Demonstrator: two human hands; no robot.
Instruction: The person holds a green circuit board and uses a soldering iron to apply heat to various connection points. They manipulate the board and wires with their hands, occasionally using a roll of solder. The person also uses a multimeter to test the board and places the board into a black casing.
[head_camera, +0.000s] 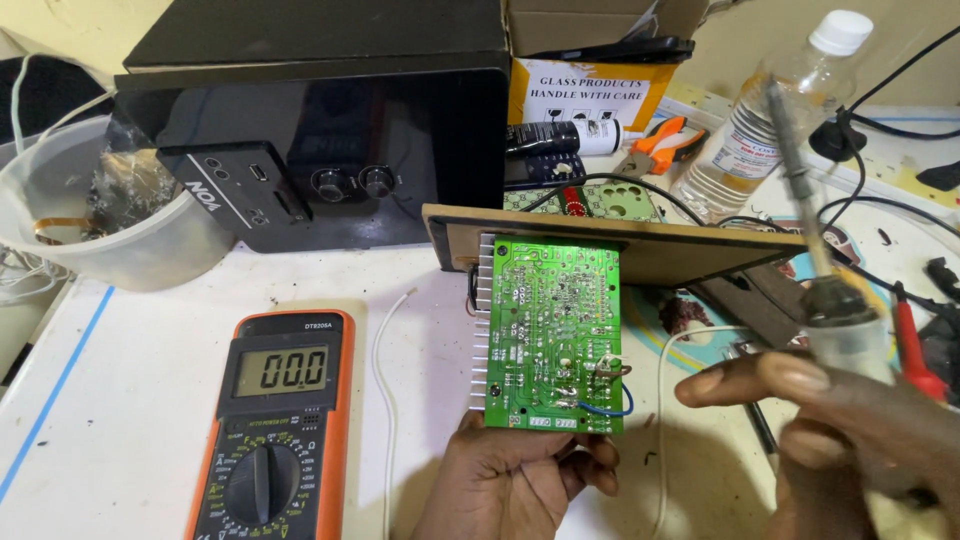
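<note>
My left hand (515, 480) grips the lower edge of a green circuit board (550, 330), held upright with its solder side toward me. A silver finned heatsink (481, 330) runs along the board's left edge, and a blue wire loops off its lower right corner. The board's top rests against a brown wooden panel (680, 250). My right hand (840, 440) is closed around a soldering iron (815, 250), its thin metal shaft pointing up and away, to the right of the board and clear of it.
An orange-cased digital multimeter (275, 430) lies at the lower left beside a loose white wire (385, 400). Behind stand a black speaker cabinet (320, 140), a clear plastic tub (100, 220), a cardboard box (585, 60), a plastic bottle (760, 120), orange-handled pliers (665, 140) and a red probe (910, 345).
</note>
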